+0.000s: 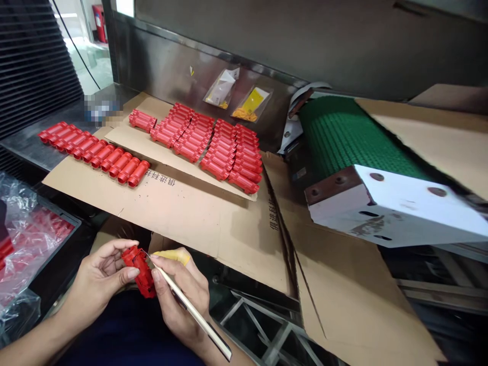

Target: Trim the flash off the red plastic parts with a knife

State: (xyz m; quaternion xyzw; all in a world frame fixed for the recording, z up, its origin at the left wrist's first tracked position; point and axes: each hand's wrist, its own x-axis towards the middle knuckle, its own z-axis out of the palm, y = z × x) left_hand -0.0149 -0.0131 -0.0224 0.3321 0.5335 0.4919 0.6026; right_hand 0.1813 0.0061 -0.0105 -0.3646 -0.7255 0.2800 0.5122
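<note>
From the red plastic housing above the lap, a plastic-lined crate of red pieces stands at ten o'clock, a row of red cylinders at eleven. The left hand pinches the housing between thumb and fingers. At four o'clock, the right hand, one digit wrapped yellow, pinches a slim pale-handled tool, its tip at the housing's upper edge. Columns of red housings lie on cardboard at one o'clock; a green conveyor belt sits at two.

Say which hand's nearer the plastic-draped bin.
Left. The left hand is right of the bin, holding the red part; the right hand, with a pale-handled tool, farther right.
</note>
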